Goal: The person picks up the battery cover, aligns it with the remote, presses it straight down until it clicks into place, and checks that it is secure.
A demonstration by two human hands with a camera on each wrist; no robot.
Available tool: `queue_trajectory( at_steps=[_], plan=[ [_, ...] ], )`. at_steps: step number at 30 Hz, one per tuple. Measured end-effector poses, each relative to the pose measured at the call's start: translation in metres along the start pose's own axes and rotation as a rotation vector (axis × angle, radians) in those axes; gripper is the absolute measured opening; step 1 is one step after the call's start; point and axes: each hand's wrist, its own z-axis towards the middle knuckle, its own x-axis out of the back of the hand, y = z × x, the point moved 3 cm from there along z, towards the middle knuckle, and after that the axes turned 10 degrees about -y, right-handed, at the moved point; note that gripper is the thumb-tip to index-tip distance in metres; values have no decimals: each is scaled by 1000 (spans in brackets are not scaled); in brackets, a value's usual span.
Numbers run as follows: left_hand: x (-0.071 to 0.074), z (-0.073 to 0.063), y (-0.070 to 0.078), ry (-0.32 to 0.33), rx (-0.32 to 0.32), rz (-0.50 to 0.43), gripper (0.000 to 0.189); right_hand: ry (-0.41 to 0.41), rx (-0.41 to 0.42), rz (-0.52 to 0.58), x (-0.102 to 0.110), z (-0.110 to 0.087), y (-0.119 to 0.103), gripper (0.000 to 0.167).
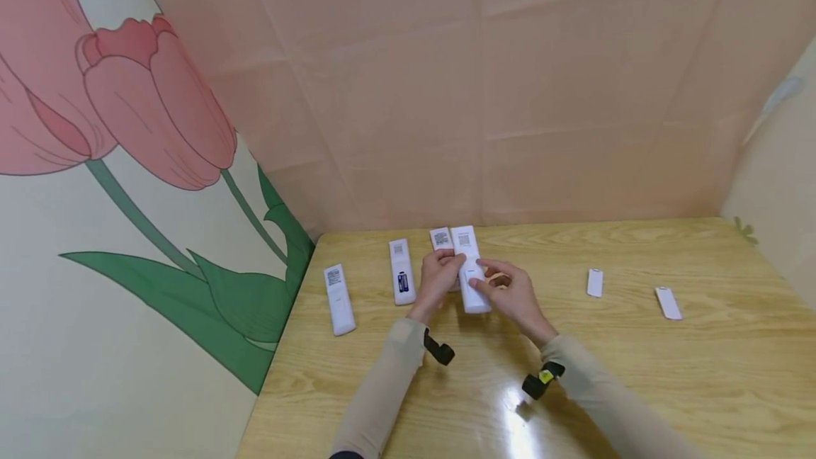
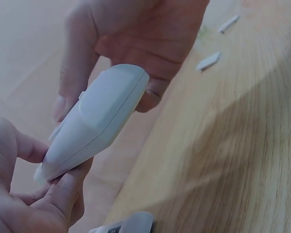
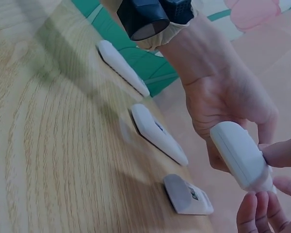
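A white remote control (image 1: 474, 296) is held up off the table, its labelled back facing up. My left hand (image 1: 440, 275) grips it from the left side, with fingers beneath in the left wrist view. From the right, my right hand (image 1: 513, 292) pinches it, the thumb (image 3: 280, 154) on its back. Whether the cover on that back sits flush I cannot tell. Behind my left hand lies another remote (image 1: 440, 237), partly hidden; an open compartment shows on it in the right wrist view. Left of it, a remote (image 1: 399, 253) has dark batteries (image 1: 403, 282) in its uncovered compartment.
At the far left of the wooden table (image 1: 637, 374) lies a remote (image 1: 341, 303) with its back covered. Two loose white battery covers, one nearer (image 1: 595, 282) and one farther right (image 1: 668, 303), lie on the right side. A pinkish cloth (image 1: 510, 126) hangs behind the table.
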Motion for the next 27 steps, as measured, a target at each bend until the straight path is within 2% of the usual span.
queue_trajectory(
  at_steps=[8,14,19,27],
  plan=[
    [1,0,5,18,8,-4,32,-41,-118,157,-3,1,4,67],
    [2,0,7,8,11,-28,32,-67,-205,143,-5,2,7,59],
    [4,0,9,2,12,-33,32,-95,-256,138,-4,2,8,61],
    [5,-1,11,-14,28,-42,35,-108,-248,161,-4,2,5,59]
  ],
)
